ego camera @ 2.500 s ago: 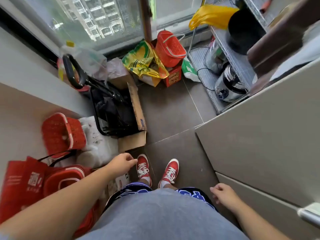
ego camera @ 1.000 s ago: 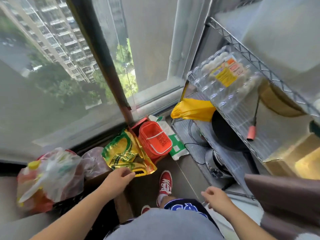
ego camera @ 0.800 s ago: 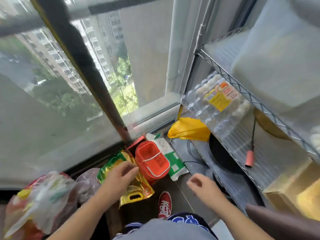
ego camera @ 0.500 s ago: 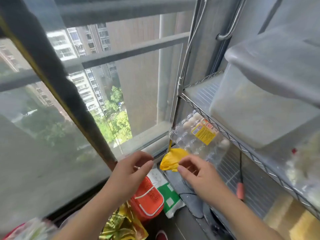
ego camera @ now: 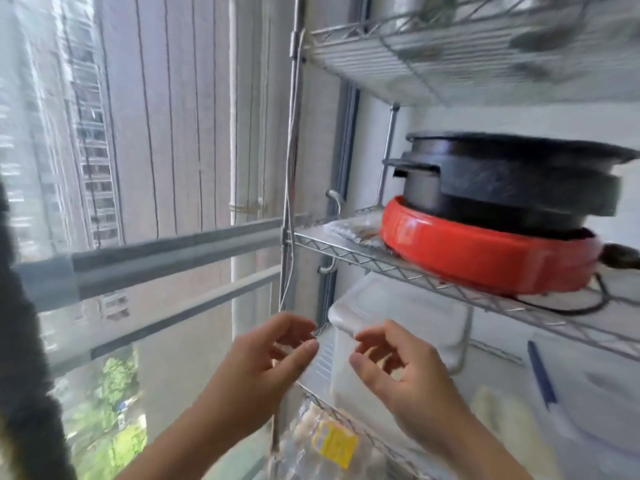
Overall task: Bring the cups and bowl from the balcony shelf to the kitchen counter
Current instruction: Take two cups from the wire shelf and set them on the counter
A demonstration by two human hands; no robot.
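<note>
A metal wire shelf rack (ego camera: pixel 349 252) fills the right half of the head view, by the balcony window. My left hand (ego camera: pixel 263 362) and my right hand (ego camera: pixel 398 372) are raised side by side in front of it, fingers curled and apart, holding nothing. No cups or bowl are clearly seen; blurred metal shapes (ego camera: pixel 422 10) stand on the top tier, cut off by the frame. My hands are below the middle tier, in front of a translucent plastic box (ego camera: pixel 405 317).
A red electric cooker base with a black pot (ego camera: pixel 502 209) sits on the middle tier, its cord (ego camera: pixel 588 308) trailing right. An egg tray with a yellow label (ego camera: pixel 332 441) lies on the lower tier. A window railing (ego camera: pixel 149 265) runs at left.
The view has swung up from the floor and lower tiers to the upper tiers. Both hands have risen from waist height to the front of the rack.
</note>
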